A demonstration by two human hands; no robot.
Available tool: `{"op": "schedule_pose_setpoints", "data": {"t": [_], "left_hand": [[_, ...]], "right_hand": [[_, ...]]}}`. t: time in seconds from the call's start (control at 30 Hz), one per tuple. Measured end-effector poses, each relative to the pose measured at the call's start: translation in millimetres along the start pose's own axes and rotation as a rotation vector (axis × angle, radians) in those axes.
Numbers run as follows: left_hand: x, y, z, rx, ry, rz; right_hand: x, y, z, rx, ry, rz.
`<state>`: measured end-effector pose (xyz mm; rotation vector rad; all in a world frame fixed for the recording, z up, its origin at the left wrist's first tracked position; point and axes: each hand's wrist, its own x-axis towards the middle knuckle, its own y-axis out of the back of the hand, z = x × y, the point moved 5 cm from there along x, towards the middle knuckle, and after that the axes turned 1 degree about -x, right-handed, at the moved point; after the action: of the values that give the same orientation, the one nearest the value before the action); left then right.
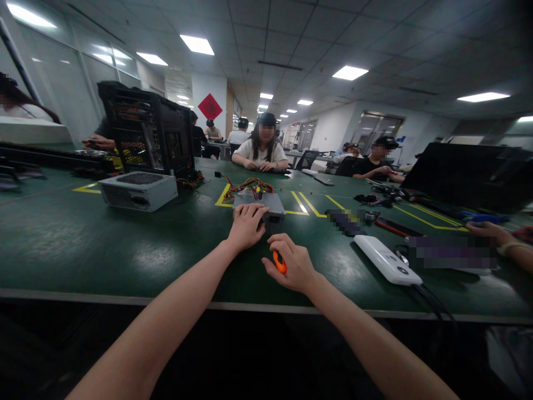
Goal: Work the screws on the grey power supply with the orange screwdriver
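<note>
A grey computer power supply (275, 204) sits on the green table in front of me, its bundle of red, yellow and black cables (256, 183) spilling out at the far side. My left hand (246, 226) is laid over its near left part, fingers curled on the top and gripping it. Close by on the right, my right hand (295, 264) is closed around an orange-handled tool (280, 263). Only the orange handle shows, so its kind cannot be told. That hand is just short of the power supply's near side.
Another power supply (139, 191) lies at the left, before a black computer case (145, 128). A white power bank (387, 260) with cables is on the right. Beyond it are a dark screen (470, 172) and another person's hand (485, 230). Someone sits across the table.
</note>
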<state>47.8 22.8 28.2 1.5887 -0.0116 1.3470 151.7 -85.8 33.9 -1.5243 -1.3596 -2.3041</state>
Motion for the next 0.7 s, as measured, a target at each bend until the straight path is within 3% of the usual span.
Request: {"op": "schedule_pose_setpoints", "data": {"t": [0.2,0.4,0.57,0.7], "left_hand": [[-0.4,1.3,0.6,0.002,-0.011,0.007],[-0.3,0.8,0.1,-0.001,-0.001,0.004],[-0.3,0.6,0.1,-0.005,0.001,0.007],[-0.5,2.0,1.2,0.001,-0.002,0.015]], "right_hand": [[-1.8,2.3,-2.3,-0.130,0.093,0.061],[-2.2,6.9,6.4,0.004,-0.051,0.156],[-4.2,12.8,8.0,-0.128,-0.048,0.268],[-3.8,17.5,10.4,-0.105,-0.041,0.372]]}}
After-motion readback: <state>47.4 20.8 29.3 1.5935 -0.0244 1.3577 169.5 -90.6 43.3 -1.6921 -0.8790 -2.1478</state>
